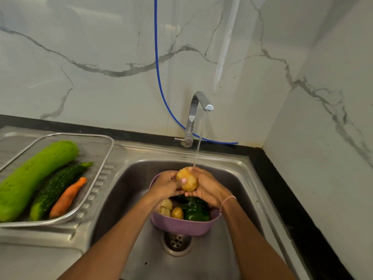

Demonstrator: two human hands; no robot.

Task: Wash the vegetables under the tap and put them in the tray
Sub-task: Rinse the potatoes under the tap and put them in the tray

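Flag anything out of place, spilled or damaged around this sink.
Only the blue tube looks odd: it hangs loose down the wall, passes behind the tap, and its end lies seemingly unconnected on the counter. Nothing is spilled; the potato is under the stream.

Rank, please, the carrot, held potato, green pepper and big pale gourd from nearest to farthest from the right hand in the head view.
1. The held potato: in the grip of the right hand.
2. The green pepper: just below, in the purple basket.
3. The carrot: left, on the right side of the tray.
4. The big pale gourd: the tray's far left.
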